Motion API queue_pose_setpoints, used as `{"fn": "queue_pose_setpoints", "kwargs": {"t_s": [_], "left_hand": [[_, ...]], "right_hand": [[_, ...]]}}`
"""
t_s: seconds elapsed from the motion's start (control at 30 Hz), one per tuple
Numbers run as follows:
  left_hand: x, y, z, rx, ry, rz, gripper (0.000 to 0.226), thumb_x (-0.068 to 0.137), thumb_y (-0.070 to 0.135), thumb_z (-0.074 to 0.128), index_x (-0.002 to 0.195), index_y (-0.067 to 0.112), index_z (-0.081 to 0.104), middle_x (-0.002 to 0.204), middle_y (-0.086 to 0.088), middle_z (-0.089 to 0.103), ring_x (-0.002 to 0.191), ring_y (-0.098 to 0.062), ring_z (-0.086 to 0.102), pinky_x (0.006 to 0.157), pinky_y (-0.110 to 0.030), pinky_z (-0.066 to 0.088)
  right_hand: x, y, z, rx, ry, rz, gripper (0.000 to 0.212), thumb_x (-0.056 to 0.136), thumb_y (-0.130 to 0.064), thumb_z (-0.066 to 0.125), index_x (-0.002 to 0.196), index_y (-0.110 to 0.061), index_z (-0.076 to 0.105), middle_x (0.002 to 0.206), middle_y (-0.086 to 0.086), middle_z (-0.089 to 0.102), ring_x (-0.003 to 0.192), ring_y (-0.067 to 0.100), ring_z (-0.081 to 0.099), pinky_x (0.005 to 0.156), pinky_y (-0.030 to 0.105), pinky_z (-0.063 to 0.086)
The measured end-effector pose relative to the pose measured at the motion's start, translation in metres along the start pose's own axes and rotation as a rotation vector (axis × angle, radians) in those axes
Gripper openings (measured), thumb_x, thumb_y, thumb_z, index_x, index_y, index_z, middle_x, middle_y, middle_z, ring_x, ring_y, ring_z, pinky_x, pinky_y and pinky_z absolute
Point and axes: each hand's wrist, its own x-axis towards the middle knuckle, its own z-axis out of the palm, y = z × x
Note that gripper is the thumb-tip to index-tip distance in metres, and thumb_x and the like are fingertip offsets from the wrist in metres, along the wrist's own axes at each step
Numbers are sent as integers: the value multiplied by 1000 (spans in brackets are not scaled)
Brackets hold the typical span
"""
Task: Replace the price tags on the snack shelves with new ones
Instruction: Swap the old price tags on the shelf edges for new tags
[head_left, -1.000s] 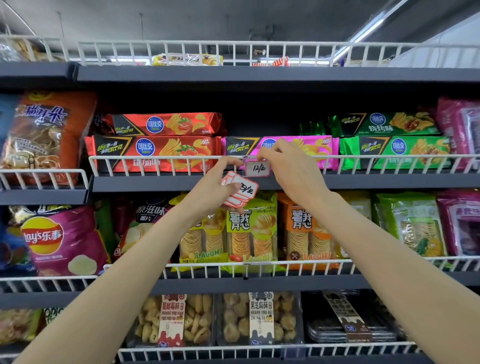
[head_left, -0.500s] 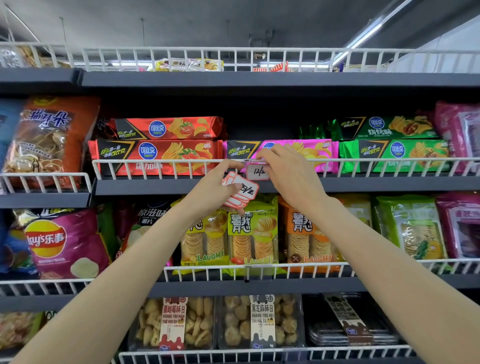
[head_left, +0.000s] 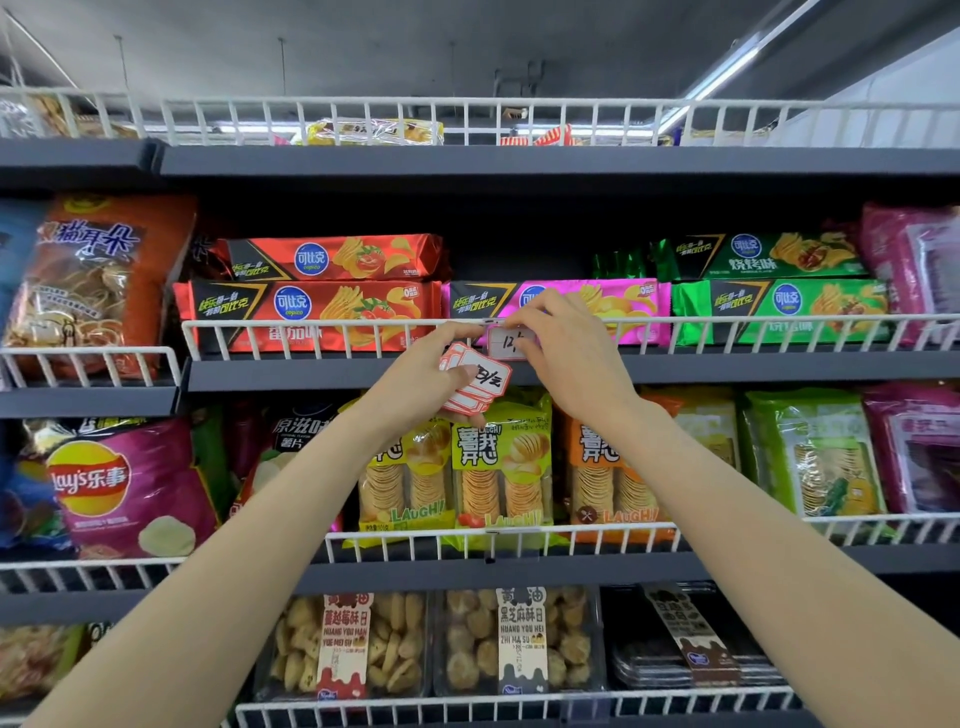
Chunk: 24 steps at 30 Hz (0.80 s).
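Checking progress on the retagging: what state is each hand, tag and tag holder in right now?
Left hand: holds the tag stack.
Tag stack: fanned, below the rail.
Right hand: pinches the rail tag.
Rail tag: on the wire rail, partly covered.
Lower tag holder: looks empty.

Two hands are raised: the left hand (head_left: 415, 376) and the right hand (head_left: 569, 353). One price tag (head_left: 506, 343) hangs on the white wire rail (head_left: 311, 325), and one stack of red-bordered tags (head_left: 475, 382) is held. Two red chip packs (head_left: 332, 257), one pink pack (head_left: 623, 306), two green packs (head_left: 779, 306). Three clear cookie tubs (head_left: 519, 639) sit on the lowest shelf.
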Motion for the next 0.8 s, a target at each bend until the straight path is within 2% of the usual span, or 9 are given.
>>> {"fn": "queue_pose_setpoints", "kwargs": {"t_s": [0.17, 0.23, 0.3, 0.37, 0.43, 0.53, 0.6, 0.7, 0.8], "left_hand": [[0, -2, 4, 0, 59, 13, 37, 96, 11, 47, 130, 25, 41, 122, -10, 54, 65, -21, 71, 55, -24, 55], [0, -6, 7, 19, 105, 18, 31, 97, 16, 47, 127, 21, 41, 123, -10, 54, 71, -24, 71, 69, -35, 58], [-2, -9, 10, 59, 162, 19, 27, 97, 22, 47, 123, 17, 44, 119, -10, 58, 81, -28, 70, 84, -43, 54], [-5, -13, 13, 78, 206, 17, 23, 96, 28, 47, 116, 17, 49, 114, -7, 63, 92, -28, 67, 91, -48, 49], [-11, -14, 15, 34, 221, 27, 15, 96, 26, 48, 109, 19, 53, 107, -4, 67, 91, -26, 67, 90, -50, 50], [-19, -14, 20, 24, 221, 33, 15, 96, 23, 49, 108, 17, 56, 102, -3, 68, 90, -23, 67, 89, -50, 51], [-23, -15, 24, 48, 190, 46, 17, 96, 23, 49, 110, 15, 56, 103, -3, 67, 93, -20, 65, 89, -48, 51], [-30, -22, 32, 56, 148, 50, 13, 96, 20, 49, 108, 17, 55, 104, -3, 67, 93, -18, 65, 87, -42, 53], [-40, -32, 42, 18, 92, 26, 12, 96, 16, 48, 106, 12, 55, 100, -7, 67, 76, -8, 67, 67, -24, 57]], "right_hand": [[-2, 0, -5, -19, -10, -21, 31, 97, -17, 44, 127, -15, 51, 125, 4, 49, 113, 19, 41, 88, 32, 38], [-2, 1, -4, -12, -8, -23, 31, 97, -17, 44, 127, -14, 51, 125, 4, 50, 113, 19, 41, 88, 32, 39], [-3, 1, -3, 3, -3, -18, 32, 97, -16, 44, 127, -13, 53, 124, 5, 49, 113, 19, 40, 88, 32, 41], [-5, 0, -2, 42, 4, -13, 33, 97, -17, 45, 128, -12, 53, 123, 4, 49, 112, 18, 39, 89, 30, 40], [-11, -3, -3, 193, -5, 21, 32, 97, -20, 47, 127, -13, 55, 117, 3, 51, 106, 13, 43, 85, 18, 37], [-26, -8, -5, 533, -78, 137, 23, 93, -24, 54, 111, -15, 66, 99, -3, 61, 86, 4, 52, 70, 2, 35], [-37, -9, -2, 644, -105, 218, 14, 87, -27, 63, 97, -17, 67, 87, -4, 65, 80, 7, 57, 67, 5, 38], [-51, -9, 5, 774, -117, 320, 11, 79, -23, 72, 82, -14, 66, 72, -2, 65, 69, 10, 59, 66, 20, 45], [-68, -6, 12, 864, -124, 393, 8, 77, -16, 75, 75, -14, 67, 66, -3, 64, 63, 9, 59, 65, 22, 48]]}}
